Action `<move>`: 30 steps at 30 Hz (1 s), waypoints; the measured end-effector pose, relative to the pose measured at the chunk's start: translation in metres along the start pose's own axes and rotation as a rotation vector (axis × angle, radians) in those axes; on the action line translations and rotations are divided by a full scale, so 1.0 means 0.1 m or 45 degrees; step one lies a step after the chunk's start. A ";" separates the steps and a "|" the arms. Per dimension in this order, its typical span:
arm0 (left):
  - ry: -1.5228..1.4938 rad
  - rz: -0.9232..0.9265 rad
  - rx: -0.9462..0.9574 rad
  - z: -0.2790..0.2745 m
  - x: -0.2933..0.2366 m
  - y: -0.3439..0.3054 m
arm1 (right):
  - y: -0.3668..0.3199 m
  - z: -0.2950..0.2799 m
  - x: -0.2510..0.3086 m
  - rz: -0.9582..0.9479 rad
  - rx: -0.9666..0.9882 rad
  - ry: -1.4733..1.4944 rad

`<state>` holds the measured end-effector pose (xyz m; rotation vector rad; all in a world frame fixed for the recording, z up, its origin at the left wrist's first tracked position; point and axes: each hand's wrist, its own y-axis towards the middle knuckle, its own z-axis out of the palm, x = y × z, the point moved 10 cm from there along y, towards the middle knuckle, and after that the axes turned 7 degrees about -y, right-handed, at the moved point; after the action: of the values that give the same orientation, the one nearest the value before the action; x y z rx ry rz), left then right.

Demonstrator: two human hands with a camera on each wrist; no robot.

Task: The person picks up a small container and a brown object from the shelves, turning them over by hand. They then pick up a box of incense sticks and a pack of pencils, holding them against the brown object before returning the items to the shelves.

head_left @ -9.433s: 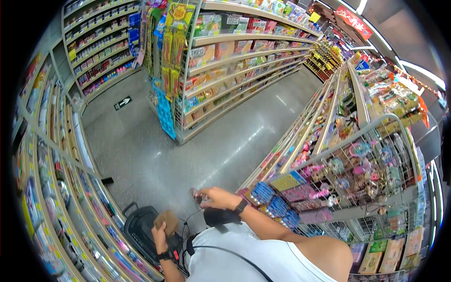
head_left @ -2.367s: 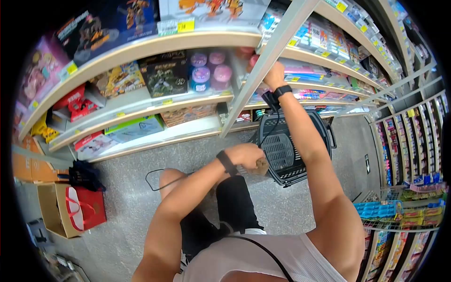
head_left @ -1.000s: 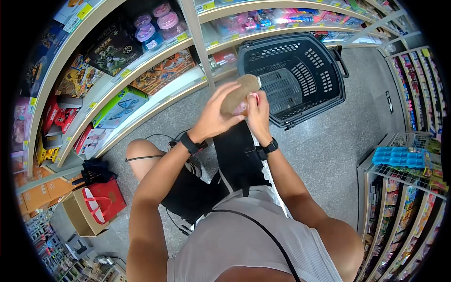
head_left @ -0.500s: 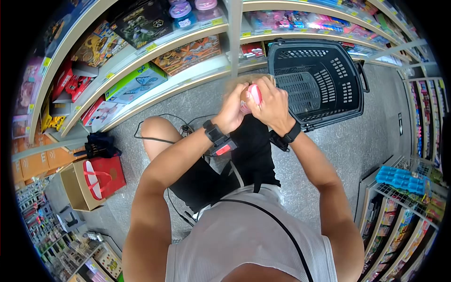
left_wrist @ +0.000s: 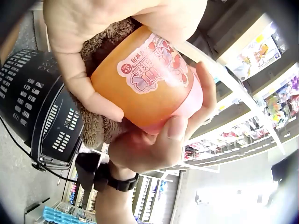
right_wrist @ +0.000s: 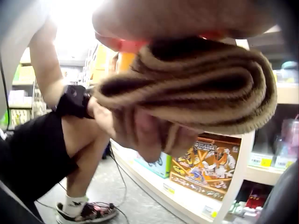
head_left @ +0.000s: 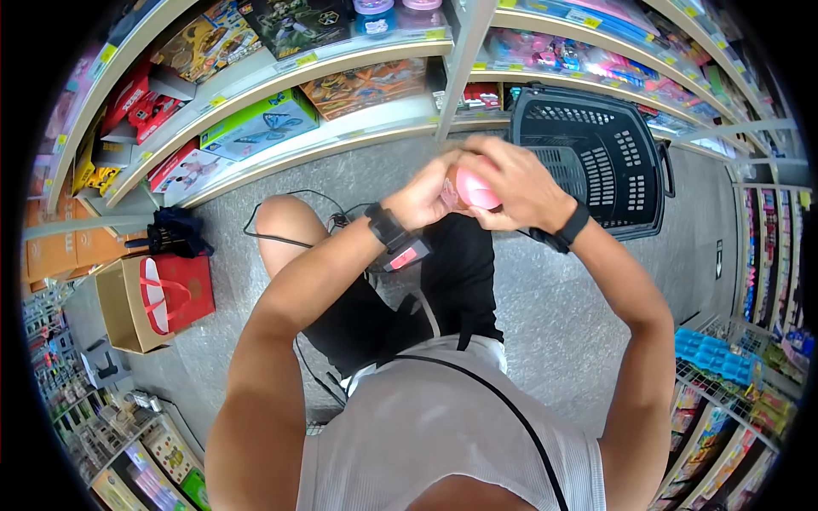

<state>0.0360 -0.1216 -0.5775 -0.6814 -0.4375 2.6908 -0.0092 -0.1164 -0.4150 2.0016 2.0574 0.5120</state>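
Note:
A squat orange jar [left_wrist: 135, 88] with a printed label and a pink lid [head_left: 477, 189] is between my two hands, tilted, above the knees. My left hand [head_left: 419, 194] holds the jar by its side, together with a folded brown cloth [right_wrist: 210, 100] that lies against the jar. From the other side, my right hand [head_left: 530, 186] grips the jar at the lid, with thumb and fingers round it in the left wrist view. Part of the jar is hidden by the fingers in the head view.
A dark shopping basket [head_left: 596, 128] stands on the floor at the right, beside the shelves. Toy boxes such as a green one [head_left: 264, 123] fill the shelves ahead. An open carton [head_left: 123, 311] with a red bag [head_left: 189, 294] sits at the left. Black cables trail near the foot.
Earlier I stood in the aisle with the cloth, then crouched while my right hand reached into the shelf. Both hands came together at the jar and cloth; the right hand now grips the lid.

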 end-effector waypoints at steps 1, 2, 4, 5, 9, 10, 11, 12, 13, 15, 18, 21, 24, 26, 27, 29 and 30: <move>-0.011 -0.062 -0.042 0.12 -0.06 -0.10 | 0.03 -0.08 -0.09 0.187 0.007 -0.061; -0.023 -0.046 -0.046 0.11 -0.10 -0.11 | 0.02 -0.12 -0.20 0.372 0.017 -0.121; 0.031 0.030 -0.112 0.04 -0.17 -0.12 | 0.00 0.04 -0.24 0.447 0.257 -0.184; -0.024 0.044 -0.128 -0.01 -0.17 -0.12 | -0.02 0.10 -0.26 0.527 0.341 -0.134; 0.017 0.098 -0.204 -0.18 -0.20 -0.08 | 0.09 0.12 -0.20 0.434 0.465 0.099; -0.040 0.072 -0.211 -0.19 -0.18 -0.09 | 0.16 0.07 -0.12 0.275 0.417 0.167; -0.097 0.045 -0.216 -0.19 -0.16 -0.10 | 0.20 0.04 -0.07 0.183 0.482 0.077; -0.103 0.055 -0.215 -0.19 -0.18 -0.10 | 0.24 0.04 -0.05 0.172 0.486 0.074; -0.084 0.084 -0.204 -0.16 -0.23 -0.12 | 0.30 -0.05 -0.07 0.217 0.370 0.063; -0.069 0.175 -0.228 -0.23 -0.34 -0.07 | 0.36 0.00 -0.22 0.369 0.358 -0.102; -0.035 0.269 -0.280 -0.27 -0.46 -0.13 | 0.37 0.25 -0.31 0.417 0.531 -0.155; -0.109 0.356 -0.306 -0.28 -0.62 -0.23 | 0.61 0.12 -0.24 0.281 0.456 0.039; -0.170 0.429 -0.330 -0.34 -0.83 -0.29 | 0.83 0.01 -0.18 0.088 0.369 0.095; -0.087 0.465 -0.279 -0.28 -0.95 -0.38 | 0.99 -0.06 -0.01 -0.130 0.411 0.048; -0.090 0.492 -0.281 -0.28 -1.01 -0.44 | 1.05 -0.05 0.03 -0.183 0.390 0.012; -0.179 0.509 -0.267 -0.28 -1.10 -0.54 | 1.13 -0.05 0.10 -0.310 0.332 -0.073; -0.181 0.536 -0.271 -0.30 -1.18 -0.59 | 1.17 -0.07 0.16 -0.410 0.276 -0.152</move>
<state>0.1632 -0.1072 -0.5340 -0.7081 -0.6934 3.1344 0.0944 -0.0999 -0.3611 1.7040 2.3793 0.1084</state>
